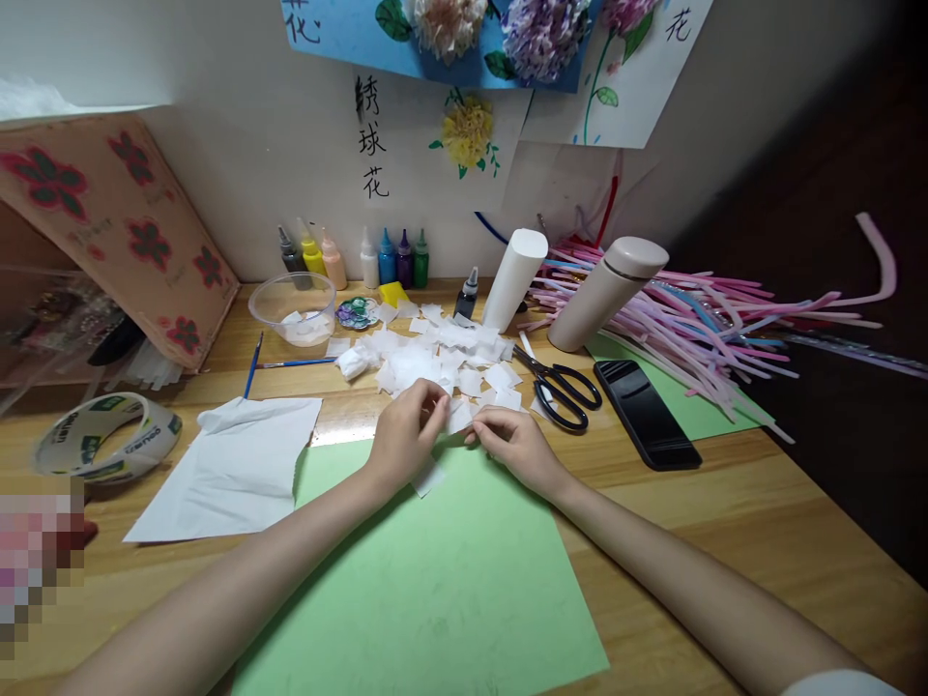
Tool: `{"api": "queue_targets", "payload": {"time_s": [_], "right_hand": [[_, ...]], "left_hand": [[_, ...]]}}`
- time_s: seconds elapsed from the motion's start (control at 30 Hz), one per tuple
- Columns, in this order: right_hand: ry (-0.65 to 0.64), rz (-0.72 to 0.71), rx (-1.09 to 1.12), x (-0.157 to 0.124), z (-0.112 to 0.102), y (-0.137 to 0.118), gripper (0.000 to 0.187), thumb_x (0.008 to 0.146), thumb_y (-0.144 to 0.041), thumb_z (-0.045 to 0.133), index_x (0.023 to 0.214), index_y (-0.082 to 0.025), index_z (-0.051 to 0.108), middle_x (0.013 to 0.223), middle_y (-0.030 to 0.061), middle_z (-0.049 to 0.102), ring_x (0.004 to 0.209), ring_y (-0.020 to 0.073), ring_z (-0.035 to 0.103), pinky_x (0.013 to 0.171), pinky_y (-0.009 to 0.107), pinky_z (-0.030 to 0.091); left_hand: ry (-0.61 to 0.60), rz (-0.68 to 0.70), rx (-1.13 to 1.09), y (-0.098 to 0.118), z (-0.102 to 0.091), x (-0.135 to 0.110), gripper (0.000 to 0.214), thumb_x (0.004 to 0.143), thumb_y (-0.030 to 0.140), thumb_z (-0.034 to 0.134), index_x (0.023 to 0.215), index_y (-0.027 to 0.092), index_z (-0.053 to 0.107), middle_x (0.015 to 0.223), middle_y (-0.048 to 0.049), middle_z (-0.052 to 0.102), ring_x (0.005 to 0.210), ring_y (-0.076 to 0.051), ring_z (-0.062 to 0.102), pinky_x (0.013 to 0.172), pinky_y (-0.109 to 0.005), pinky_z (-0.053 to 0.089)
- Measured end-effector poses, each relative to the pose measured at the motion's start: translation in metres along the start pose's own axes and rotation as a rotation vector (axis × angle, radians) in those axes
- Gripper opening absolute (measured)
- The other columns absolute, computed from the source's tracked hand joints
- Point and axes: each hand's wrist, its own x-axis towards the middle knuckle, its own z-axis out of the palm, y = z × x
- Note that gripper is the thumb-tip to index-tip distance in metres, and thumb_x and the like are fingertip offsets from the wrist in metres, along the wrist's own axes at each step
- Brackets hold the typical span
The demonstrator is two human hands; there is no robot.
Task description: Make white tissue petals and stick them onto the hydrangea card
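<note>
My left hand (407, 430) and my right hand (511, 443) meet over the top edge of a green paper sheet (435, 580). Both pinch small white tissue squares (456, 418) between closed fingertips. A loose white piece (427, 478) lies on the green sheet under my left hand. Just behind the hands lies a pile of several cut white tissue squares (435, 358) on the wooden desk (725, 503).
Black scissors (562, 387), a black phone (645, 414), two tumblers (605, 290) and pipe cleaners (710, 319) lie to the right. To the left are a white tissue sheet (232, 469), tape roll (101, 440), plastic bowl (294, 307), paintbrushes (253, 365) and paint bottles (391, 259).
</note>
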Motion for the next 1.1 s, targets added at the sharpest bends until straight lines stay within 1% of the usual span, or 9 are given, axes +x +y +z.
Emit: {"api": "queue_targets", "payload": {"time_s": [0.1,0.2,0.3,0.37,0.43,0.5,0.53,0.83,1.1], "right_hand": [[0.001,0.019,0.008,0.0,0.0,0.001,0.026,0.085,-0.031,0.051,0.07,-0.015,0.065,0.068,0.0032,0.063,0.058,0.0115,0.053,0.055,0.023,0.039],[-0.016,0.044,0.037,0.0,-0.001,0.002,0.027,0.086,-0.032,0.05,0.075,-0.014,0.067,0.071,0.0046,0.064,0.058,0.0114,0.053,0.053,0.023,0.039],[-0.034,0.056,0.055,0.0,0.0,0.003,0.029,0.087,-0.034,0.049,0.081,-0.014,0.069,0.075,0.0063,0.065,0.061,0.0117,0.054,0.053,0.023,0.04],[-0.033,0.053,0.064,0.0,0.0,0.003,0.029,0.087,-0.035,0.049,0.083,-0.014,0.068,0.074,0.006,0.065,0.06,0.0117,0.053,0.053,0.023,0.04],[-0.028,0.042,0.072,0.0,0.0,0.002,0.027,0.087,-0.035,0.049,0.081,-0.015,0.066,0.072,0.0046,0.063,0.059,0.0113,0.052,0.053,0.023,0.04],[-0.025,0.029,0.076,0.0,0.0,0.0,0.026,0.086,-0.035,0.049,0.077,-0.015,0.064,0.07,0.0029,0.061,0.058,0.0107,0.05,0.054,0.023,0.039],[-0.024,0.025,0.076,0.0,0.0,0.0,0.026,0.086,-0.035,0.05,0.075,-0.015,0.064,0.069,0.0022,0.059,0.057,0.0105,0.049,0.054,0.023,0.039],[-0.018,-0.017,0.062,-0.001,0.0,-0.003,0.026,0.087,-0.032,0.05,0.071,-0.016,0.062,0.071,0.0021,0.059,0.064,0.0119,0.052,0.06,0.024,0.04],[0.002,-0.021,0.076,-0.002,-0.002,-0.004,0.025,0.085,-0.033,0.052,0.073,-0.016,0.066,0.074,0.0042,0.063,0.067,0.0146,0.056,0.063,0.027,0.043]], "left_hand": [[0.131,-0.126,-0.069,-0.006,-0.003,0.005,0.018,0.091,0.035,0.04,0.086,0.02,0.048,0.076,-0.0006,0.056,0.066,-0.013,0.055,0.059,-0.025,0.042],[0.324,-0.207,-0.014,-0.011,-0.006,0.008,0.016,0.091,0.032,0.039,0.091,0.019,0.048,0.083,-0.0029,0.055,0.073,-0.016,0.055,0.064,-0.029,0.044],[0.397,-0.081,0.167,-0.009,-0.006,0.006,0.018,0.088,0.024,0.044,0.104,0.019,0.05,0.103,-0.0082,0.05,0.096,-0.02,0.05,0.081,-0.035,0.043],[0.301,0.098,0.28,-0.003,-0.004,0.003,0.021,0.085,0.019,0.047,0.105,0.02,0.054,0.108,-0.0089,0.047,0.104,-0.022,0.045,0.087,-0.038,0.039],[0.105,0.271,0.326,0.003,-0.002,-0.001,0.017,0.085,0.018,0.047,0.099,0.02,0.058,0.104,-0.0069,0.052,0.1,-0.021,0.046,0.085,-0.037,0.039],[-0.056,0.368,0.32,0.006,-0.001,-0.004,0.016,0.086,0.018,0.046,0.095,0.02,0.059,0.096,-0.0051,0.057,0.092,-0.019,0.048,0.079,-0.034,0.04],[-0.093,0.384,0.307,0.007,0.0,-0.004,0.017,0.087,0.018,0.045,0.095,0.02,0.059,0.093,-0.0049,0.058,0.089,-0.019,0.049,0.077,-0.033,0.04],[-0.119,0.356,0.202,0.004,-0.001,-0.003,0.019,0.088,0.023,0.046,0.096,0.019,0.063,0.088,-0.0052,0.062,0.083,-0.017,0.053,0.072,-0.031,0.043],[-0.09,0.418,0.177,0.002,-0.001,-0.003,0.021,0.085,0.025,0.051,0.098,0.019,0.066,0.084,-0.006,0.064,0.079,-0.016,0.056,0.069,-0.029,0.046]]}}
